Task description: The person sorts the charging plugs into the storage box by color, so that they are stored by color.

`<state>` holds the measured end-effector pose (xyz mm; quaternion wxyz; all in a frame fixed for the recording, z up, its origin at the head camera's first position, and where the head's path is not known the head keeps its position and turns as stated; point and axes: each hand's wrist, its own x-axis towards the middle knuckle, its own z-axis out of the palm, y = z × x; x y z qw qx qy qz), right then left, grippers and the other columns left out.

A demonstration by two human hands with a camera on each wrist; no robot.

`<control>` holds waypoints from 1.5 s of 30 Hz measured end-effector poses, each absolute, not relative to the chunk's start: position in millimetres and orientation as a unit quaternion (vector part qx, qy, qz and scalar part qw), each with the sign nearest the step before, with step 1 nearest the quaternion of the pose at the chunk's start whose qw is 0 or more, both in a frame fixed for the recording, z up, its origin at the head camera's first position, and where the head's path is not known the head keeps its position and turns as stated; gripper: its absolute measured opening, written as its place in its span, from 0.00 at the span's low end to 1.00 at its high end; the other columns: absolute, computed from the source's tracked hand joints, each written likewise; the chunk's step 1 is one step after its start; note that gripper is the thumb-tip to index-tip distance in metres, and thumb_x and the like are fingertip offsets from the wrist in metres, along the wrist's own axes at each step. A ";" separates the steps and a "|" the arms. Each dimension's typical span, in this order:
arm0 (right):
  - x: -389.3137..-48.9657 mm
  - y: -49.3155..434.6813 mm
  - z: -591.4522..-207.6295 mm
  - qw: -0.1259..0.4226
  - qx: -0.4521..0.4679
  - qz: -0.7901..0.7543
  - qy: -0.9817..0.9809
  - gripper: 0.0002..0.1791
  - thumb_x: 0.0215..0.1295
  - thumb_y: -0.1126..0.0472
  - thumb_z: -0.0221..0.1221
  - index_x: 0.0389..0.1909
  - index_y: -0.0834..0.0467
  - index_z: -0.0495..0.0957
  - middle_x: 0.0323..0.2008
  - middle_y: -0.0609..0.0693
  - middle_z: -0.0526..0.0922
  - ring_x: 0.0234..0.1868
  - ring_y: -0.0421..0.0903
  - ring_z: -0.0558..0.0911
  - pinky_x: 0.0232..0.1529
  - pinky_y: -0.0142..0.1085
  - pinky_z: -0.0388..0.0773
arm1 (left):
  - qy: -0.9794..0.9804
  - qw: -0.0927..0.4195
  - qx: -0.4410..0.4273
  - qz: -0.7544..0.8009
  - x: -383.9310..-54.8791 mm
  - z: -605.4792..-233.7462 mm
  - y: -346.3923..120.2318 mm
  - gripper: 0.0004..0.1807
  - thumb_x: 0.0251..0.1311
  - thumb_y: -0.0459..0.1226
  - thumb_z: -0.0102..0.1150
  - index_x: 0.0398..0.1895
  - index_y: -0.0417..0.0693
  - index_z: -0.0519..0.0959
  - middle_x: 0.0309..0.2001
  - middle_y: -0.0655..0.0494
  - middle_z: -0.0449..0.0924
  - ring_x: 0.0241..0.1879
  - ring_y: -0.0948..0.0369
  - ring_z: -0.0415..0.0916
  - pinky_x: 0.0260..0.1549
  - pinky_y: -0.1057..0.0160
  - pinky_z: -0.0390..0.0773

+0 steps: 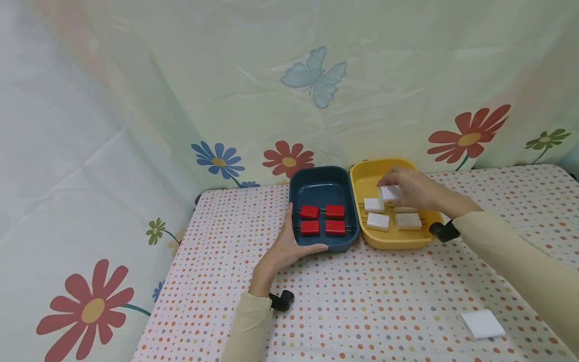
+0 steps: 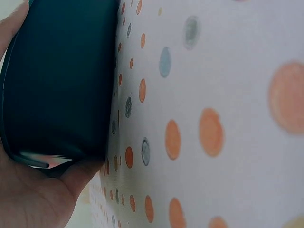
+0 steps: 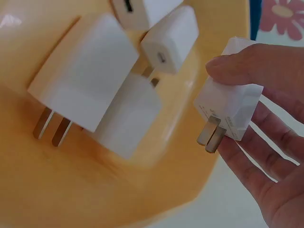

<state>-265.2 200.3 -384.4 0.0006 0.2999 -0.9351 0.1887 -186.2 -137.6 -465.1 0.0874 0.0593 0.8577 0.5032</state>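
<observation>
In my right hand (image 1: 409,186) a white charger (image 3: 230,95) with two flat metal prongs is pinched between thumb and fingers, held over the yellow tray (image 1: 393,243). Several more white chargers (image 1: 377,221) lie in that tray, some with their prongs showing. Against the near left corner of the dark blue tray (image 1: 323,191) rests my left hand (image 1: 287,244), its straight fingers along the left wall and its thumb along the front wall. That tray holds several red blocks (image 1: 335,228) with thin metal prongs. The left wrist view shows the blue tray's outer wall (image 2: 61,80) beside the hand.
The two trays stand side by side at the back of a dotted tablecloth (image 1: 334,301). A white block (image 1: 483,324) lies near the front right, close to the right sleeve. Behind the table hangs a flowered curtain (image 1: 226,90).
</observation>
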 end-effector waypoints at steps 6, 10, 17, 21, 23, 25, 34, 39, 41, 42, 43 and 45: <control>-289.4 205.2 -393.8 -0.001 0.286 0.180 -0.941 0.21 0.52 0.75 0.75 0.47 0.71 0.82 0.45 0.65 0.84 0.47 0.62 0.81 0.54 0.60 0.80 | 0.860 0.088 0.056 0.500 -185.9 -465.3 -137.1 0.73 0.53 0.49 0.81 0.86 0.61 0.30 0.84 0.54 0.43 0.81 0.52 0.45 0.74 0.40 0.60; -301.0 206.5 -397.1 -0.007 0.276 0.169 -0.946 0.21 0.50 0.75 0.76 0.46 0.72 0.81 0.44 0.66 0.84 0.46 0.62 0.81 0.53 0.59 0.80 | 0.856 0.086 0.062 0.505 -186.9 -464.9 -135.8 0.73 0.54 0.48 0.81 0.86 0.61 0.30 0.84 0.54 0.43 0.81 0.52 0.45 0.74 0.40 0.61; -312.3 208.1 -403.2 -0.034 0.250 0.165 -0.954 0.22 0.52 0.72 0.76 0.47 0.73 0.80 0.44 0.66 0.83 0.47 0.62 0.80 0.54 0.59 0.79 | 0.855 0.085 0.066 0.508 -187.7 -464.5 -135.0 0.72 0.54 0.48 0.80 0.86 0.60 0.30 0.84 0.54 0.44 0.81 0.52 0.46 0.74 0.41 0.62; -316.4 209.0 -405.9 -0.043 0.249 0.161 -0.954 0.21 0.53 0.72 0.75 0.47 0.72 0.80 0.44 0.65 0.83 0.47 0.62 0.80 0.54 0.59 0.79 | 0.853 0.083 0.068 0.511 -187.4 -464.1 -135.6 0.72 0.54 0.47 0.80 0.86 0.60 0.30 0.84 0.54 0.44 0.81 0.52 0.46 0.74 0.41 0.62; -318.1 209.0 -407.3 -0.047 0.249 0.157 -0.954 0.20 0.54 0.73 0.74 0.46 0.72 0.80 0.44 0.65 0.83 0.47 0.62 0.80 0.54 0.59 0.79 | 0.852 0.082 0.068 0.512 -187.2 -464.2 -136.0 0.72 0.54 0.47 0.80 0.86 0.60 0.30 0.84 0.54 0.44 0.81 0.52 0.46 0.74 0.41 0.62; -319.8 208.8 -409.2 -0.048 0.249 0.154 -0.955 0.18 0.54 0.74 0.73 0.46 0.72 0.80 0.44 0.66 0.83 0.47 0.62 0.80 0.54 0.59 0.79 | 0.852 0.082 0.067 0.512 -187.1 -464.5 -136.3 0.73 0.54 0.47 0.81 0.86 0.60 0.30 0.84 0.53 0.44 0.81 0.52 0.46 0.74 0.41 0.62; -326.3 209.1 -418.4 -0.042 0.260 0.140 -0.955 0.13 0.58 0.77 0.68 0.45 0.72 0.81 0.42 0.65 0.83 0.45 0.60 0.81 0.52 0.58 0.80 | 0.856 0.084 0.058 0.507 -184.9 -466.3 -138.2 0.73 0.53 0.50 0.81 0.86 0.61 0.30 0.85 0.53 0.42 0.81 0.52 0.45 0.74 0.41 0.60; -327.9 210.8 -420.9 -0.056 0.269 0.130 -0.953 0.13 0.57 0.77 0.69 0.43 0.73 0.82 0.39 0.62 0.84 0.41 0.58 0.80 0.48 0.56 0.81 | 0.855 0.084 0.063 0.508 -185.4 -466.7 -138.4 0.73 0.53 0.49 0.81 0.86 0.60 0.30 0.85 0.54 0.42 0.81 0.53 0.45 0.74 0.42 0.61; -328.3 211.4 -422.1 -0.063 0.268 0.128 -0.953 0.13 0.56 0.77 0.69 0.43 0.74 0.82 0.38 0.62 0.84 0.40 0.58 0.80 0.48 0.56 0.81 | 0.856 0.082 0.064 0.507 -186.2 -467.1 -138.4 0.73 0.54 0.49 0.81 0.86 0.60 0.30 0.85 0.54 0.42 0.81 0.53 0.45 0.74 0.41 0.61; -328.4 211.5 -422.7 -0.066 0.267 0.127 -0.953 0.13 0.56 0.77 0.70 0.43 0.74 0.82 0.38 0.62 0.84 0.40 0.58 0.80 0.48 0.56 0.81 | 0.856 0.081 0.064 0.506 -186.6 -467.3 -138.5 0.73 0.54 0.49 0.81 0.86 0.61 0.29 0.85 0.54 0.42 0.81 0.53 0.45 0.74 0.41 0.61; -328.4 211.6 -423.3 -0.069 0.265 0.127 -0.953 0.13 0.56 0.77 0.70 0.43 0.73 0.82 0.39 0.62 0.84 0.41 0.58 0.80 0.49 0.56 0.81 | 0.857 0.082 0.064 0.506 -186.9 -467.6 -138.4 0.73 0.53 0.49 0.81 0.86 0.61 0.29 0.85 0.54 0.42 0.81 0.53 0.45 0.74 0.41 0.61; -328.5 212.0 -424.8 -0.070 0.265 0.129 -0.953 0.14 0.56 0.77 0.70 0.43 0.73 0.82 0.39 0.62 0.84 0.41 0.58 0.80 0.49 0.56 0.81 | 0.856 0.081 0.065 0.506 -187.6 -468.5 -138.3 0.73 0.53 0.48 0.81 0.86 0.61 0.29 0.85 0.54 0.42 0.81 0.53 0.45 0.74 0.41 0.61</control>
